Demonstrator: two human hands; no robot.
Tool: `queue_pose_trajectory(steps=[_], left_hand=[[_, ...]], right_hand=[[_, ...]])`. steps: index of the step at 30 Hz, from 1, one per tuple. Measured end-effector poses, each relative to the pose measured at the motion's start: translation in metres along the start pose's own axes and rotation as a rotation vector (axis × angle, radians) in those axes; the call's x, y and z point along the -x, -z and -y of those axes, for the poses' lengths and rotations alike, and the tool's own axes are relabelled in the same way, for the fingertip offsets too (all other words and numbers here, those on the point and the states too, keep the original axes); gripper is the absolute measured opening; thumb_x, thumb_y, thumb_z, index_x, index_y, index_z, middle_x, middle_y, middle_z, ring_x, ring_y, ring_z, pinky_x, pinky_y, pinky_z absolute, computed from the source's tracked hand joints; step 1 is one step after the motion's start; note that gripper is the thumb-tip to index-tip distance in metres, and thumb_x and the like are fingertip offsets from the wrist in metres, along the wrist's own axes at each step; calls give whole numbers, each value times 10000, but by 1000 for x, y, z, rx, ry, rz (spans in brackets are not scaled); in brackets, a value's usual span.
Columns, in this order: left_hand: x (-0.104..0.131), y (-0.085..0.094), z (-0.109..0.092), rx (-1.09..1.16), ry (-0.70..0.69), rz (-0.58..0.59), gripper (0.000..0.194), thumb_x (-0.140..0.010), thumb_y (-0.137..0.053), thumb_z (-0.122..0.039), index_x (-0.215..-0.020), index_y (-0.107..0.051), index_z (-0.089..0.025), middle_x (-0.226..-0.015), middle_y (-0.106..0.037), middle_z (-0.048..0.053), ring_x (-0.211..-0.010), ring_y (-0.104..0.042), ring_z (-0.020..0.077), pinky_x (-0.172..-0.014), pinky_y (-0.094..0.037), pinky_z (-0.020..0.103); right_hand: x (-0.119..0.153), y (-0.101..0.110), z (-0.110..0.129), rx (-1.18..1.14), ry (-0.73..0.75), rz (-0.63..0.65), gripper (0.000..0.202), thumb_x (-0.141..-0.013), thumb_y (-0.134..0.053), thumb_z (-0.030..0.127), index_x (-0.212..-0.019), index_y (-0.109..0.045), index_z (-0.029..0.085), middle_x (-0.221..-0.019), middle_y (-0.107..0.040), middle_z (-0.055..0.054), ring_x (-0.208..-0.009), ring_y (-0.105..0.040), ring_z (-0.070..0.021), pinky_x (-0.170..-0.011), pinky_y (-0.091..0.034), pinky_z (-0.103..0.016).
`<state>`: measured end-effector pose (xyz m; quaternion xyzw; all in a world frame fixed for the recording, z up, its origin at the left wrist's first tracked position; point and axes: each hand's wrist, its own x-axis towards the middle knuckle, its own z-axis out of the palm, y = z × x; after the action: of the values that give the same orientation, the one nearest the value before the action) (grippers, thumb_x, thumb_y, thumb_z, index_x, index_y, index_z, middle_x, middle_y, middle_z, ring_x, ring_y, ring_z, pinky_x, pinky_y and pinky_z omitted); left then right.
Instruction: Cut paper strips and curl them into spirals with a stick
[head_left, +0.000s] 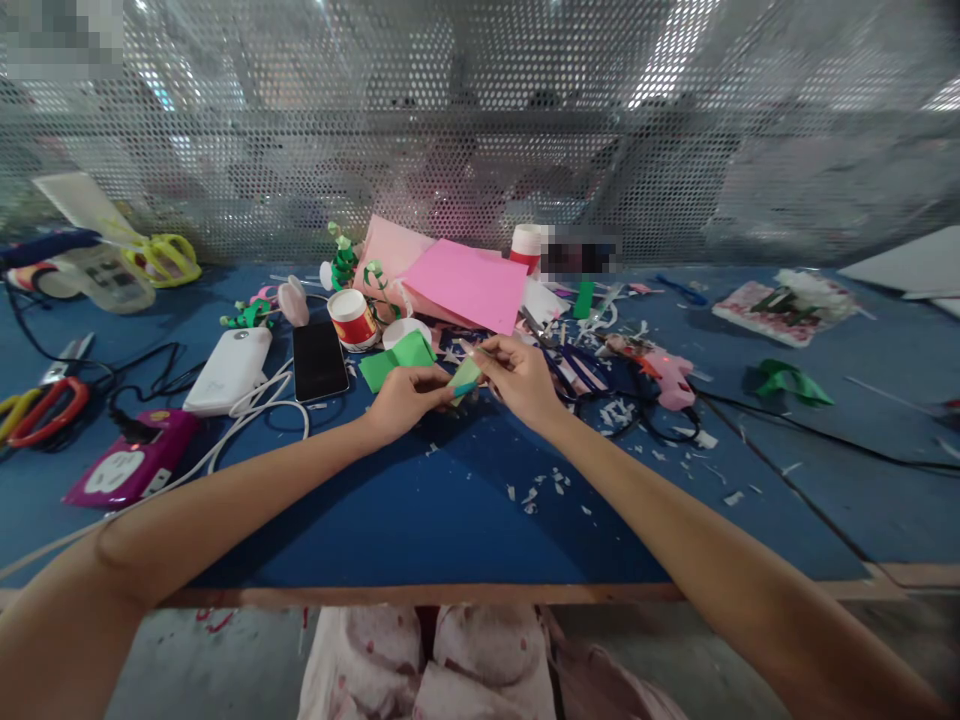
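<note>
Apparently for steadiness, a pale green strip [470, 372] was pinched by left hand [406, 402] and right hand [523, 382], green paper [409, 351] beside the left.

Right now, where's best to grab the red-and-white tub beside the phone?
I'd grip the tub by its upper wall, likely from above the near side: it stands upright, the phone lies flat left of it, a green decoration behind.

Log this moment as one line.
left hand: pinching pale-green paper strip | right hand: at strip's far end | nearby: bright-green paper, pink paper sheet | surface: blue tabletop, white paper scraps
</note>
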<state>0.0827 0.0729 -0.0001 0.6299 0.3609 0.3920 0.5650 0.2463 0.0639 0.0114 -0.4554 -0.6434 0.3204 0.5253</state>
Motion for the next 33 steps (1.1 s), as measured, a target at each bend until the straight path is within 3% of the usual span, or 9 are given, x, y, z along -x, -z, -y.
queue_pose_trajectory(steps=[8, 11, 13, 16, 19, 22, 26, 31, 33], left_hand=[[-3, 2, 2, -31, -34, -7, 183, -541, -738, -253, -648, -664, -124, -618, -649, 2, -531, -561, 76, -535, -499, 198], [-6, 3, 5, -4, -49, -34, 166, -544, -731, -229, -638, -654, -116, -588, -624, -6, -497, -528, 62, -502, -472, 190], [-8, 3, 6, 41, -57, -76, 191, -555, -721, -215, -691, -646, -103, -569, -600, -16, -486, -516, 54, -492, -459, 182], [-9, 5, 6, 112, -98, -111, 392, -571, -709, -190, -940, -606, -106, -629, -582, -25, -528, -530, 53, -515, -464, 174], [-8, 5, 3, 145, -129, -93, 663, -584, -701, -165, -1198, -451, -182, -792, -583, -8, -552, -518, 39, -528, -471, 175], [-6, 5, 1, 172, -131, -21, 748, -606, -686, -164, -1274, -355, -228, -909, -581, 23, -563, -497, 29, -543, -466, 174], [-5, 4, 1, 173, -127, 79, 584, -642, -665, -188, -1187, -454, -182, -918, -598, 43, -619, -509, 41, -570, -442, 166], [-4, 4, 2, 61, -117, 53, 336, -651, -657, -210, -975, -596, -144, -854, -603, 34, -701, -527, 73, -594, -430, 174], [-4, 3, 1, 51, -111, 26, 330, -643, -665, -215, -959, -608, -140, -835, -602, 30, -692, -525, 72, -593, -434, 176]], right_hand=[[2, 2, 2, 92, 58, 56, 325, -755, -536, 482, -869, -549, 178, -613, -565, 5, -509, -525, -118, -497, -407, -254], [-2, 10, 6, 349, 113, 21, 378, -811, -456, 476, -1012, -480, 157, -707, -592, -40, -603, -556, -157, -591, -434, -299], [-4, 18, 11, 650, 111, -78, 412, -843, -393, 453, -1060, -453, 108, -815, -598, -122, -774, -569, -232, -688, -435, -367], [-6, 33, 16, 1133, -38, -210, 511, -795, -463, 441, -1060, -455, 5, -1020, -517, -297, -1022, -464, -401, -774, -389, -505], [-4, 48, 15, 1342, -321, -182, 645, -740, -522, 480, -1070, -455, -70, -1079, -460, -373, -1079, -403, -484, -787, -368, -556], [-3, 60, 7, 1316, -491, -56, 745, -763, -417, 585, -1107, -448, -75, -1083, -488, -361, -1106, -415, -468, -799, -389, -518], [-5, 74, -5, 1238, -572, 72, 805, -790, -284, 641, -1140, -439, -67, -985, -579, -312, -953, -568, -383, -742, -436, -430], [-13, 93, -12, 1301, -412, 254, 588, -868, -238, 512, -972, -611, 70, -787, -648, -215, -776, -623, -308, -633, -429, -355], [-15, 97, -8, 1301, -387, 230, 562, -878, -241, 476, -891, -642, 82, -736, -648, -201, -757, -621, -303, -633, -421, -349]])
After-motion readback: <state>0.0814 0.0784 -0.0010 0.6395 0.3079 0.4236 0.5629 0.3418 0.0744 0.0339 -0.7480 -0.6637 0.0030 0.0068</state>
